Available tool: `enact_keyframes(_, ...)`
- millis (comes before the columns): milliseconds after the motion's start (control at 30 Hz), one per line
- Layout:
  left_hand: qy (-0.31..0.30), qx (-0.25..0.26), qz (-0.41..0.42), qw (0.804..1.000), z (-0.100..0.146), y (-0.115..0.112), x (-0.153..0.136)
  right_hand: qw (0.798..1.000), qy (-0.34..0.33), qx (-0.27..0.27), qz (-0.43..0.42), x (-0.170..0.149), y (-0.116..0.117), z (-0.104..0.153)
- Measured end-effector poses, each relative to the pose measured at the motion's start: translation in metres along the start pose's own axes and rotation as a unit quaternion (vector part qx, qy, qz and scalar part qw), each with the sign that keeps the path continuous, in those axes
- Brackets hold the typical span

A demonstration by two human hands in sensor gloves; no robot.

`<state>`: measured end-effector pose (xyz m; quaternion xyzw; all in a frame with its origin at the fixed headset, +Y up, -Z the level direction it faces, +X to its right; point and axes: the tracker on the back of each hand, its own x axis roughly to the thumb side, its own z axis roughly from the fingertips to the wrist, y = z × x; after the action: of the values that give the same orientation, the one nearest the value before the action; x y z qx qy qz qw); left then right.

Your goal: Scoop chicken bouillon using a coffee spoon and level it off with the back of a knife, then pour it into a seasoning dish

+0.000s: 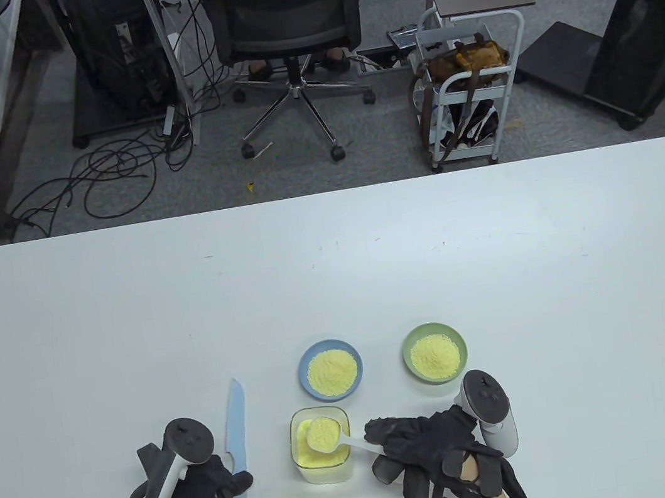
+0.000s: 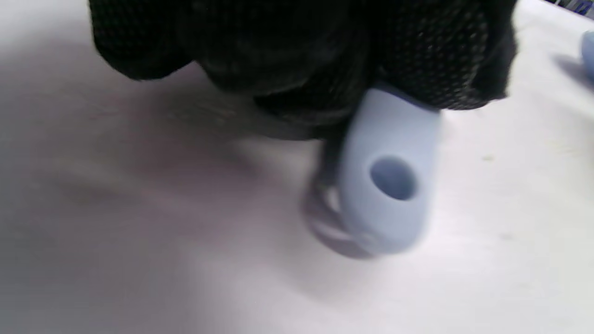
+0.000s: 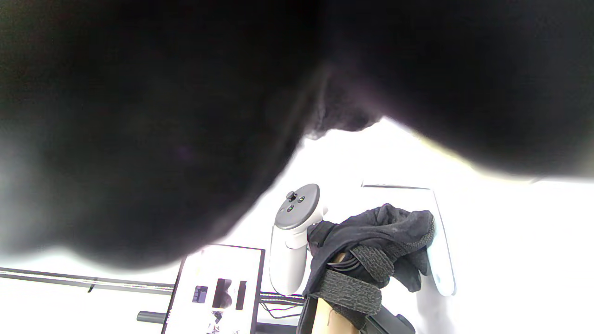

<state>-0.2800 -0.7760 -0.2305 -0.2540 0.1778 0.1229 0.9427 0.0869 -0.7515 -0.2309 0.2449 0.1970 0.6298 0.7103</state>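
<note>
1. The right hand [image 1: 432, 442] pinches the handle of the white coffee spoon [image 1: 329, 435], whose bowl sits heaped with chicken bouillon [image 1: 324, 434] over the clear container [image 1: 321, 446] at the near middle of the tabletop [image 1: 337, 274]; so the scoop looks done
2. The left hand [image 1: 198, 494] has its fingers curled round the pale blue handle of the knife [image 1: 235, 431]; the blade points toward the far side, just left of the container, and in the left wrist view the handle end sits close above the tabletop
3. Levelling seems not yet begun: knife and spoon are apart, and the mound on the spoon is rounded
4. Left to do, by my reading: bring the knife back across the spoon, then tip it into a seasoning dish
5. Just beyond the container stand a blue dish [image 1: 331, 370] and, to its right, a green dish [image 1: 434, 353], both already holding yellow granules
6. The tabletop is white; beyond it lie grey carpet, an office chair [image 1: 284, 15], loose cables and a white cart [image 1: 467, 86]
</note>
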Motion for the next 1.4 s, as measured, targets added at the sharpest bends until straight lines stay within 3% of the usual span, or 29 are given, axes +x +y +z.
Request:
enact_keyframes(167,-0.013,0.028,-0.008,0.999,0.008,0.003,0.005,1.000,-0.006,0.004,-0.007,0.001,0.000,0.000)
enact_keyframes(300,-0.049,0.112,0.055,0.991,0.023,0.012,0.008,0.999,-0.024,-0.004,-0.024,0.004,-0.006,0.003)
enact_keyframes(367,-0.066,0.182,0.079,0.978,0.030,0.011,0.012,0.999,-0.029,-0.020,-0.024,0.006,-0.011,0.006)
enact_keyframes(433,-0.073,0.204,0.063,0.974,0.031,0.011,0.013,0.999,-0.027,-0.044,-0.014,0.007,-0.018,0.010)
enact_keyframes(667,-0.065,0.124,0.063,0.988,0.016,-0.002,0.014,0.988,-0.020,-0.152,-0.027,0.002,-0.059,0.031)
enact_keyframes(933,-0.068,0.110,0.058,0.990,0.013,-0.005,0.015,0.950,0.029,-0.301,0.079,-0.001,-0.099,0.064)
enact_keyframes(1133,-0.074,0.111,0.065,0.989,0.013,-0.006,0.014,0.926,0.058,-0.345,0.140,-0.003,-0.103,0.069)
enact_keyframes(1400,-0.078,0.108,0.073,0.988,0.013,-0.006,0.014,0.906,0.091,-0.361,0.201,-0.008,-0.100,0.065)
